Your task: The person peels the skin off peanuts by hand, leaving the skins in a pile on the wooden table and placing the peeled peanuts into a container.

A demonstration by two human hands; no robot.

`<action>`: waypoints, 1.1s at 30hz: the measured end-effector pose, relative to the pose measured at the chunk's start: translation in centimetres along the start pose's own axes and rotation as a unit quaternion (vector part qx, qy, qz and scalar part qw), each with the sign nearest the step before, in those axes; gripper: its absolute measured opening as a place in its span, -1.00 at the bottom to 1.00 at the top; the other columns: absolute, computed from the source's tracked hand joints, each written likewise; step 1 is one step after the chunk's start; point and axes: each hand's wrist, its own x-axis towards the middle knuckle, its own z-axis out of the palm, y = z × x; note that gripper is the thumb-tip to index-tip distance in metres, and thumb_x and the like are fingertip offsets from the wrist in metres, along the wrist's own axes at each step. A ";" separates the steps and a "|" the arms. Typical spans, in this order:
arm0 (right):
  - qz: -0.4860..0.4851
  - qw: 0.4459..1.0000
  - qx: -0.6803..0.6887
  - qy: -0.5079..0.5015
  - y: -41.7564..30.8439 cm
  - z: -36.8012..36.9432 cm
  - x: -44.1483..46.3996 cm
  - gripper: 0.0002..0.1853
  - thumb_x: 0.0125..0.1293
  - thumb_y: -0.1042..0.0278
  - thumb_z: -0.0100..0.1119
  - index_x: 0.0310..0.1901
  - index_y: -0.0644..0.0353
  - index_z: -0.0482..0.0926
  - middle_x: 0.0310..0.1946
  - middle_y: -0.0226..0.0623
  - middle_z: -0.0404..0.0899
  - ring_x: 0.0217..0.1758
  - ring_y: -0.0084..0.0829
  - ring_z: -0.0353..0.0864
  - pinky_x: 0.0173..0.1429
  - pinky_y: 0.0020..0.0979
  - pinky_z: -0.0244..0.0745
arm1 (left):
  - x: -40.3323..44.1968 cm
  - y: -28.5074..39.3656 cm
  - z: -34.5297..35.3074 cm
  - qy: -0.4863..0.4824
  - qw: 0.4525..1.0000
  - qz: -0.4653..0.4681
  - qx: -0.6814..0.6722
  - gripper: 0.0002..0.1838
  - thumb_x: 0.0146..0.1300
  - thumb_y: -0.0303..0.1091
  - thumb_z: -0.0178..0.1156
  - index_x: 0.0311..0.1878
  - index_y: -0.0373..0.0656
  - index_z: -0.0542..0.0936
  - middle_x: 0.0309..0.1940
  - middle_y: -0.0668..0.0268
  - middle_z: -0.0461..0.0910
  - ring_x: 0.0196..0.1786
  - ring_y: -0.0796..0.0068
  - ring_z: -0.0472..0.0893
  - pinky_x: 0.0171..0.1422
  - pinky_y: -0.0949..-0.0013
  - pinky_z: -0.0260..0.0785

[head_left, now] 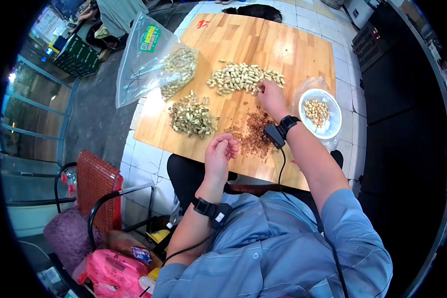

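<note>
A spread pile of unshelled peanuts [238, 77] lies across the middle of the wooden table [283, 44]. At its right end my right hand [273, 98] reaches in, fingers bent together against the peanuts; the fingertips are partly hidden. My left hand [219, 153] is above the table's front edge, palm up, fingers curled and closed, and I cannot make out what is inside. Red-brown peanut skins [258, 131] are scattered between the hands. Left of them sits a heap of broken shells [191, 116]. A white bowl [336, 107] at the right contains shelled peanuts [316, 112].
A clear plastic bag [144, 69] of more peanuts [180, 67] rests on the table's left edge. Thin plastic [313, 84] lies around the bowl. A woven-back chair [97, 191] and pink bag [114, 273] are at lower left. A black animal [256, 12] lies beyond the table.
</note>
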 end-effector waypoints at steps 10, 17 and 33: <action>0.128 0.831 0.530 -0.107 -6.4 -10.5 -8.1 -0.83 0.29 0.52 0.28 -0.09 0.27 0.60 -0.31 -0.48 0.60 -0.26 -0.69 0.55 -0.15 -0.64 0.46 | 1.6 2.7 6.6 -0.048 0.985 0.117 0.115 -0.72 0.45 -0.32 0.12 0.13 -0.23 0.57 -0.10 0.31 0.65 -0.11 0.58 0.61 -0.12 0.51 0.43; 0.114 0.755 0.628 -0.149 -8.1 -14.2 -10.7 -0.81 0.32 0.52 0.27 -0.05 0.24 0.56 -0.25 -0.43 0.62 -0.22 -0.66 0.58 -0.13 -0.59 0.51 | -0.3 3.1 10.8 -0.132 0.967 0.183 0.116 -0.72 0.44 -0.38 0.15 0.13 -0.26 0.58 -0.01 0.32 0.59 -0.01 0.59 0.56 0.06 0.52 0.43; 0.127 0.661 0.709 -0.211 -6.9 -15.4 -12.2 -0.82 0.40 0.43 0.20 -0.02 0.26 0.57 -0.22 -0.34 0.64 -0.20 -0.55 0.64 -0.13 -0.56 0.55 | -2.2 3.1 12.2 -0.183 0.963 0.179 0.079 -0.75 0.43 -0.36 0.17 0.10 -0.22 0.58 0.06 0.26 0.61 0.04 0.57 0.56 0.16 0.45 0.42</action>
